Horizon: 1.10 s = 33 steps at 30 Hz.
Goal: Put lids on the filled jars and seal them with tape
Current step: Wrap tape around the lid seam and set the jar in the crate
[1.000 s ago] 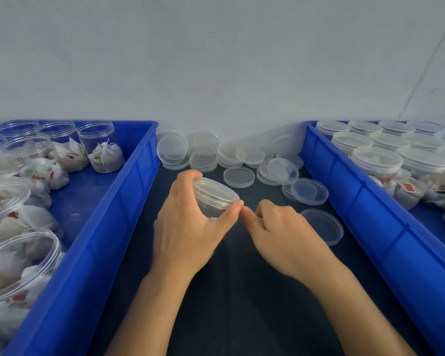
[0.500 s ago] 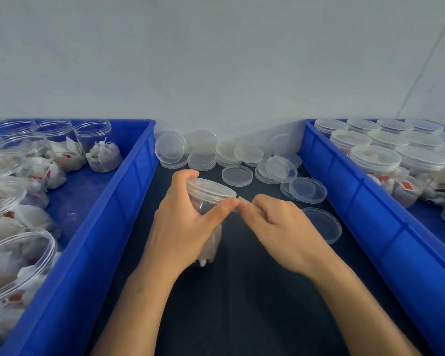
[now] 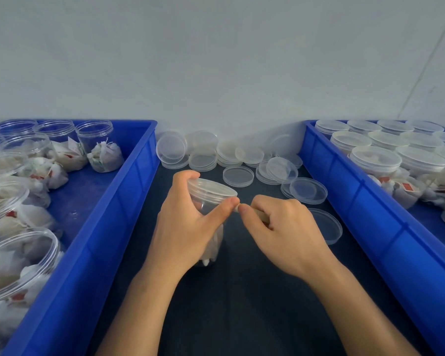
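A clear plastic jar (image 3: 210,201) with white sachets inside stands on the dark table between the two crates. A clear lid (image 3: 212,187) sits on its top. My left hand (image 3: 188,224) grips the jar's upper part, thumb on the right side of the rim. My right hand (image 3: 280,229) is just right of the jar and pinches a thin beige strip, apparently tape (image 3: 261,214), whose end meets the jar beside my left thumb. Most of the strip is hidden in my fingers.
A blue crate (image 3: 93,242) on the left holds several open jars (image 3: 98,145) filled with sachets. A blue crate (image 3: 370,209) on the right holds several lidded jars (image 3: 375,160). Loose clear lids (image 3: 238,176) lie against the back wall and right of my hands.
The jar has gone from tilted to nearly upright with the lid facing up. My right hand has moved slightly right while the strip shows between its fingers and my left thumb.
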### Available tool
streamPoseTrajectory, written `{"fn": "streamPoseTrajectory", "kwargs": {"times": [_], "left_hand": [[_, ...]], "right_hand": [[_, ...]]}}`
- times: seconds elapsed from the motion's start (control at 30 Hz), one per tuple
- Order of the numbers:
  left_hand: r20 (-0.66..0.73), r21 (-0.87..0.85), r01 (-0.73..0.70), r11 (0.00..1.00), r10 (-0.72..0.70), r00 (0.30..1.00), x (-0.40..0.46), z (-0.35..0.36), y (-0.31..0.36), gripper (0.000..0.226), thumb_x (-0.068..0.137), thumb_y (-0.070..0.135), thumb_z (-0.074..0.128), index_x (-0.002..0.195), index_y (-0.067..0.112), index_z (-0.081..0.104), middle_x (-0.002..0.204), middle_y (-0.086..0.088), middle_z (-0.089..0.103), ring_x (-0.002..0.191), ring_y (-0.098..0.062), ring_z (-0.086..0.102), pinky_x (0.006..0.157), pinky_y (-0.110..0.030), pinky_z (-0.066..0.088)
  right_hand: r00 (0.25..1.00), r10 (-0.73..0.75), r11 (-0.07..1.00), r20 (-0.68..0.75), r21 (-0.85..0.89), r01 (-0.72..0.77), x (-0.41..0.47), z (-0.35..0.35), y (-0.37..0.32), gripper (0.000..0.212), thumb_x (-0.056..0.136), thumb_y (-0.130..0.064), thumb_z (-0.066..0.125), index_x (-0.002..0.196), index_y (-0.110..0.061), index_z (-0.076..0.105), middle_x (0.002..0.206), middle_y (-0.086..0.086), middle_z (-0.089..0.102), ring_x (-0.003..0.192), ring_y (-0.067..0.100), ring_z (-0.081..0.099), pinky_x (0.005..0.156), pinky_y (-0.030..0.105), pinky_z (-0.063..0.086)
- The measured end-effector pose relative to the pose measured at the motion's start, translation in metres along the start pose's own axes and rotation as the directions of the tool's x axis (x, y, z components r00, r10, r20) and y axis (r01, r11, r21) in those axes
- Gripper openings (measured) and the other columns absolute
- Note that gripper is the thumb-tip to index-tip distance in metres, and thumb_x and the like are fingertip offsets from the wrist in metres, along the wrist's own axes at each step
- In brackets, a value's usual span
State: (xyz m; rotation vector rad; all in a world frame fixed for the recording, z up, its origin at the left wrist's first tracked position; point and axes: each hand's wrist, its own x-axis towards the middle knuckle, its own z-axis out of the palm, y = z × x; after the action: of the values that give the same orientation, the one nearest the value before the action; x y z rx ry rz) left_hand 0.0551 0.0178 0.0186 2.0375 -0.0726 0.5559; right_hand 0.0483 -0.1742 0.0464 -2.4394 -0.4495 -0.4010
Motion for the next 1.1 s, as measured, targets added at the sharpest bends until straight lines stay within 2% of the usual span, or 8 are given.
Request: {"fn": "streamPoseTrajectory", "kwargs": {"times": [0.2, 0.47, 0.57, 0.63, 0.73, 0.8, 0.9, 1.1], "left_hand": [[-0.042, 0.073, -0.027, 0.997, 0.031, 0.999, -0.006, 0.004, 0.007, 0.074, 0.071, 0.083, 0.07, 0.129, 0.05, 0.038, 0.119, 0.025, 0.056, 0.109, 0.006, 0.058, 0.074, -0.01, 0.049], [-0.118, 0.333, -0.082, 0.939, 0.128, 0.985, -0.007, 0.008, 0.015, 0.079, 0.078, 0.073, 0.073, 0.133, 0.025, 0.044, 0.118, 0.006, 0.062, 0.098, -0.014, 0.063, 0.077, -0.033, 0.055], [-0.108, 0.364, -0.073, 0.929, 0.12, 0.987, -0.007, 0.009, 0.019, 0.076, 0.078, 0.074, 0.07, 0.131, 0.025, 0.044, 0.114, 0.008, 0.062, 0.093, -0.012, 0.064, 0.075, -0.031, 0.052], [-0.165, 0.321, -0.03, 0.947, 0.088, 0.982, -0.007, -0.001, 0.016, 0.069, 0.077, 0.076, 0.068, 0.123, 0.031, 0.045, 0.104, 0.017, 0.06, 0.086, -0.005, 0.062, 0.071, -0.024, 0.046], [-0.412, 0.058, 0.058, 0.997, -0.029, 0.911, -0.001, -0.034, 0.008, 0.061, 0.075, 0.08, 0.061, 0.114, 0.037, 0.045, 0.096, 0.023, 0.059, 0.085, -0.007, 0.067, 0.07, -0.032, 0.053], [-0.418, -0.006, 0.029, 1.0, -0.029, 0.908, -0.002, -0.038, 0.008, 0.059, 0.076, 0.078, 0.06, 0.115, 0.037, 0.045, 0.097, 0.023, 0.061, 0.086, 0.001, 0.066, 0.067, -0.018, 0.051], [-0.274, -0.038, 0.022, 0.999, -0.031, 0.961, -0.01, -0.02, 0.012, 0.059, 0.073, 0.078, 0.063, 0.115, 0.04, 0.047, 0.101, 0.02, 0.065, 0.094, 0.011, 0.063, 0.071, -0.007, 0.048], [-0.223, -0.092, 0.075, 0.993, -0.094, 0.97, -0.004, -0.014, -0.003, 0.073, 0.058, 0.084, 0.076, 0.115, 0.047, 0.047, 0.106, 0.023, 0.066, 0.096, 0.007, 0.065, 0.07, -0.011, 0.05]], "right_hand": [[0.994, 0.06, 0.998, -0.093, -0.03, -0.063, 0.002, 0.006, 0.004, 0.051, 0.093, -0.053, 0.059, 0.065, -0.011, 0.051, 0.052, 0.002, 0.052, 0.057, 0.029, 0.052, 0.056, 0.043, 0.048], [0.981, 0.151, 0.983, -0.118, -0.087, -0.162, 0.009, 0.011, 0.017, 0.052, 0.09, -0.06, 0.057, 0.067, -0.014, 0.059, 0.053, 0.0, 0.057, 0.058, 0.025, 0.058, 0.061, 0.044, 0.055], [0.98, 0.158, 0.983, -0.117, -0.075, -0.167, 0.01, 0.019, 0.02, 0.051, 0.09, -0.059, 0.058, 0.064, -0.014, 0.056, 0.052, -0.001, 0.056, 0.056, 0.024, 0.057, 0.058, 0.041, 0.053], [0.968, 0.214, 0.966, -0.129, -0.116, -0.229, 0.013, 0.015, 0.028, 0.051, 0.089, -0.057, 0.057, 0.063, -0.014, 0.054, 0.053, -0.002, 0.056, 0.06, 0.027, 0.059, 0.06, 0.039, 0.053], [0.902, 0.32, 0.93, -0.291, -0.087, -0.358, 0.02, -0.003, 0.05, 0.053, 0.093, -0.05, 0.059, 0.058, -0.013, 0.044, 0.054, 0.0, 0.051, 0.061, 0.031, 0.057, 0.064, 0.042, 0.055], [0.905, 0.226, 0.96, -0.36, -0.074, -0.269, 0.023, 0.001, 0.045, 0.054, 0.096, -0.045, 0.062, 0.056, -0.015, 0.043, 0.049, -0.005, 0.046, 0.051, 0.025, 0.052, 0.058, 0.04, 0.051], [0.963, 0.138, 0.986, -0.229, -0.059, -0.156, 0.021, 0.024, 0.023, 0.051, 0.098, -0.049, 0.058, 0.062, -0.013, 0.053, 0.05, 0.0, 0.053, 0.05, 0.028, 0.055, 0.058, 0.048, 0.055], [0.979, -0.001, 1.0, -0.205, 0.002, 0.001, 0.014, 0.037, 0.025, 0.05, 0.105, -0.044, 0.039, 0.066, -0.015, 0.04, 0.053, 0.001, 0.043, 0.05, 0.023, 0.043, 0.05, 0.041, 0.038]]}}
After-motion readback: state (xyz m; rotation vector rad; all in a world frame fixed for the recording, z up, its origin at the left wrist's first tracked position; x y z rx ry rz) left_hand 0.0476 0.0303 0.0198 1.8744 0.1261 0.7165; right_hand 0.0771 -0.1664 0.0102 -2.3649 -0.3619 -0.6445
